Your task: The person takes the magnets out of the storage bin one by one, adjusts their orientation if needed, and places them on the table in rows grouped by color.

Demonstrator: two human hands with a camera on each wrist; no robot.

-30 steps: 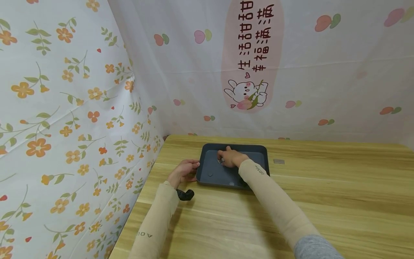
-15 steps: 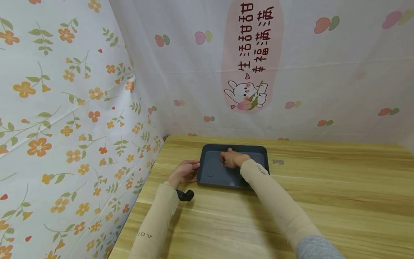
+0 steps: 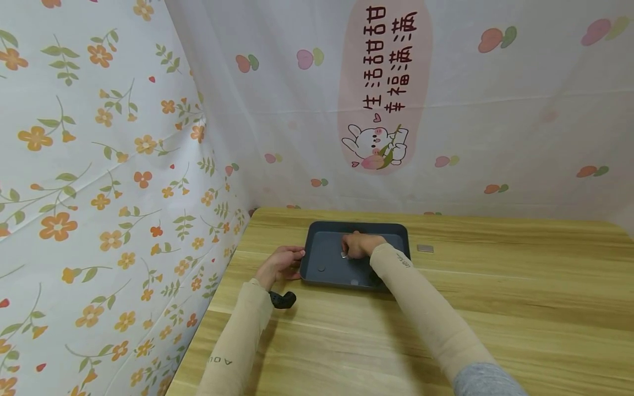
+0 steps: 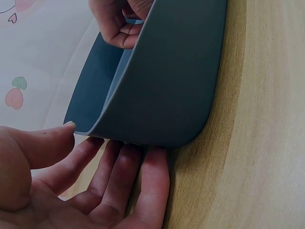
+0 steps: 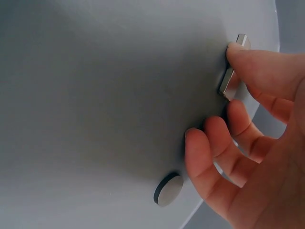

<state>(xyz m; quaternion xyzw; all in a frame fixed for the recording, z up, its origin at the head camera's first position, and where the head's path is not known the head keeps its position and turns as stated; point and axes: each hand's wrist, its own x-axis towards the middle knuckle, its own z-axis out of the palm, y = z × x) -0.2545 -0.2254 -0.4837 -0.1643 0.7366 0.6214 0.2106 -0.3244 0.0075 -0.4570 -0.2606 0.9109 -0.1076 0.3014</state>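
Note:
The dark blue-grey rectangular tray (image 3: 327, 228) lies on the wooden table. At its left end my left hand (image 3: 281, 263) grips the wall. In the left wrist view the thumb touches the rim of the tray (image 4: 176, 71), with the fingers against the outside. Inside the tray my right hand (image 3: 360, 245) pinches a small shiny rectangular metal block (image 5: 232, 78) near the tray floor; the fingers partly hide the block. A flat round metal disc (image 5: 170, 191) lies close to the fingertips in the right wrist view. A disc (image 3: 321, 268) shows in the tray's front left part.
Right of the tray a small flat grey rectangular piece (image 3: 425, 248) lies on the table (image 3: 520, 308). A black wrist device (image 3: 283, 300) sticks out from my left wrist. Patterned cloth (image 3: 109, 165) hangs at the left, and another cloth hangs behind the table.
My right hand has shifted slightly right and toward the near side inside the tray, carrying the metal block. My left hand stays at the tray's left end.

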